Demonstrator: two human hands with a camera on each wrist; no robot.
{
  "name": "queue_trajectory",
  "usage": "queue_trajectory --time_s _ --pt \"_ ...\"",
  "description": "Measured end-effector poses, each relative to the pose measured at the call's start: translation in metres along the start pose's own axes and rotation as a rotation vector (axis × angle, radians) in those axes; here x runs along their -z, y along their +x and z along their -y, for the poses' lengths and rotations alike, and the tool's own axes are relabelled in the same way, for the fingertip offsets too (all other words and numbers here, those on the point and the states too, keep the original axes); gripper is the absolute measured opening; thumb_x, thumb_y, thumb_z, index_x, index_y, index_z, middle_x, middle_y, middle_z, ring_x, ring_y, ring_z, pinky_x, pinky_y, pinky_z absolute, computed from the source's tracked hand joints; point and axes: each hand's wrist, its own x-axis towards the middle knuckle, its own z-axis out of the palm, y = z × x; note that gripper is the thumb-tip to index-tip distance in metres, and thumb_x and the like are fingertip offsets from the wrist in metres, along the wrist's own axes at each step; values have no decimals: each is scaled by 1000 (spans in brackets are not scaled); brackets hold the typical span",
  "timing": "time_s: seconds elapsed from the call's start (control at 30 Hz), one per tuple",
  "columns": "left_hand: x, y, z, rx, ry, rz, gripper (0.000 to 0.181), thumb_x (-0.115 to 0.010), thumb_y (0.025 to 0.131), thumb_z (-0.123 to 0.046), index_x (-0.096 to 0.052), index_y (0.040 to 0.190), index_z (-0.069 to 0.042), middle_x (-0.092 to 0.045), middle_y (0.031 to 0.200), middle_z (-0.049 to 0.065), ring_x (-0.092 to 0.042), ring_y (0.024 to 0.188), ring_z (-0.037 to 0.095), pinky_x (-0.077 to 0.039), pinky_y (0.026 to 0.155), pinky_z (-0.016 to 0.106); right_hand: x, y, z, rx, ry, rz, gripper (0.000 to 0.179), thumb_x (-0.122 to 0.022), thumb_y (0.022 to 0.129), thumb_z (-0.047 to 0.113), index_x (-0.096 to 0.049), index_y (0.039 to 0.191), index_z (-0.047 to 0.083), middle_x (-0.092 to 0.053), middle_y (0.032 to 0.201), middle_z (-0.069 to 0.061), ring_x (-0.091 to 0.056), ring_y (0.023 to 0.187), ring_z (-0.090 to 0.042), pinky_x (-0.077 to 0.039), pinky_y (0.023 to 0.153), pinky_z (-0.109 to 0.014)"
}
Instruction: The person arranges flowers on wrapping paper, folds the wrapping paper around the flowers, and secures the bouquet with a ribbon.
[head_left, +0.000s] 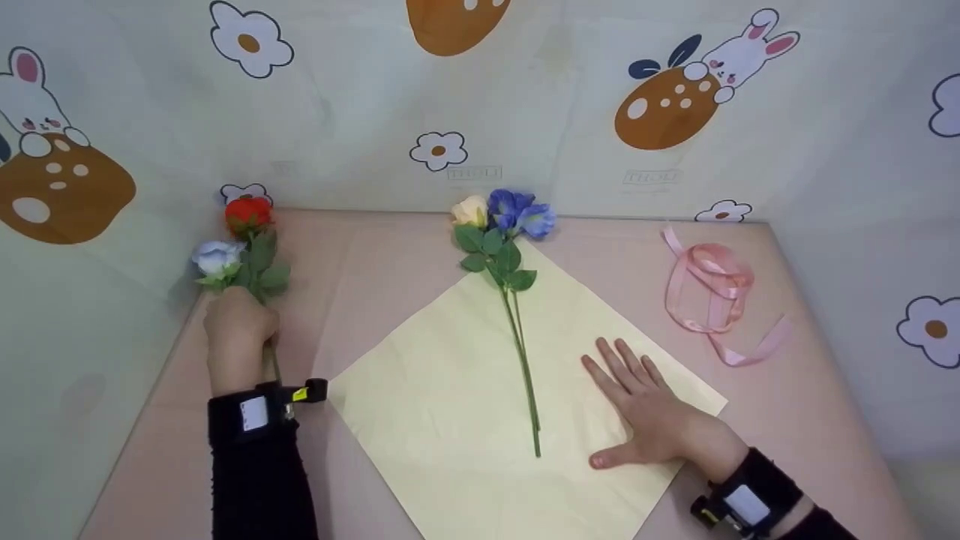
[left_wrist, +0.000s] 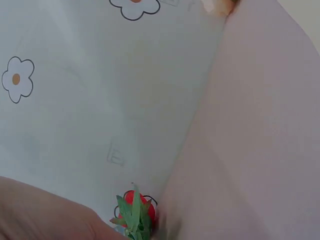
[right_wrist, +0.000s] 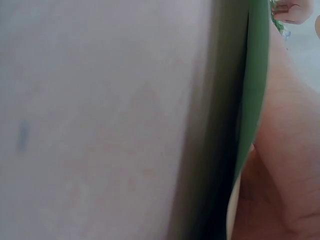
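At the table's left side my left hand (head_left: 238, 330) grips the stems of a red flower (head_left: 249, 214) and a pale blue rose (head_left: 217, 257), just below their leaves. The red bloom (left_wrist: 134, 200) also peeks out past that hand in the left wrist view. My right hand (head_left: 643, 412) lies with spread fingers on the right part of a pale yellow wrapping sheet (head_left: 420, 405). On this sheet, left of the right hand, a cream rose (head_left: 470, 212) and a blue flower (head_left: 517, 211) lie together, their long green stems pointing toward me.
A loosely coiled pink ribbon (head_left: 709, 289) lies at the back right of the pink table (head_left: 360, 255). Behind the table rises a pale patterned backdrop (head_left: 345, 112), which also runs along both sides. The blue and cream blooms lie close to it.
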Motion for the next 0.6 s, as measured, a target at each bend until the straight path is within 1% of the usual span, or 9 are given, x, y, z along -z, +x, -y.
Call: queue_trajectory --time_s 0.03,0.1,0.23,0.33,0.4,0.43,0.5,0.57,0.6 --pt "2 -1 -1 0 -27 -8 11 -66 79 9 -64 70 3 -59 77 14 -57 67 29 -49 49 35 0 0 0 0 -2 0 138 -77 82 83 -9 176 8 9 180 -26 8 164 -54 -3 126 -77" --pt "7 -2 -3 -5 -84 -21 14 -66 84 9 -65 71 3 -64 75 13 -61 64 26 -50 51 33 -1 1 0 1 -8 -1 138 -77 82 84 -10 176 8 9 180 -26 8 164 -54 -3 126 -77" --pt "12 -7 -7 -11 -165 -56 17 -63 96 1 -64 79 1 -72 75 10 -67 67 23 -50 57 30 0 1 0 3 -15 -2 138 -76 82 84 -10 176 7 8 180 -27 8 164 -54 -4 126 -78" --pt "10 -9 -13 -26 -207 -86 14 -62 101 -5 -66 90 2 -75 80 10 -69 71 21 -51 60 29 0 1 0 2 -13 -3 138 -76 81 84 -11 176 7 8 180 -26 8 164 -54 -4 126 -78" --pt "7 -10 -19 -47 -231 -102 17 -62 105 -9 -68 101 6 -76 85 11 -71 74 19 -51 64 28 0 1 0 1 -13 -2 138 -76 81 84 -11 176 8 8 180 -26 8 164 -54 -4 126 -78" --pt "5 -11 -22 -55 -251 -100 20 -62 106 -10 -68 108 9 -78 88 13 -72 74 17 -52 66 26 0 1 0 1 -13 -1 138 -76 81 84 -10 176 8 8 181 -26 8 164 -54 -4 126 -77" --pt "1 -12 -29 -72 -298 -71 30 -61 109 -13 -65 125 12 -78 97 16 -74 76 12 -53 73 23 0 0 0 0 -13 3 138 -76 82 84 -10 176 8 9 181 -26 8 164 -54 -3 126 -77" --pt "-3 -13 -38 -85 -353 -32 38 -62 110 -13 -60 135 15 -77 105 20 -75 76 10 -57 77 22 0 0 0 0 -17 2 138 -76 82 84 -10 176 8 9 181 -26 8 164 -54 -3 126 -77" --pt "-5 -14 -44 -91 -401 -4 39 -62 110 -12 -58 137 16 -75 108 22 -76 76 10 -60 77 22 0 0 -1 1 -20 0 138 -76 82 84 -10 176 8 9 181 -26 8 164 -54 -4 126 -77"
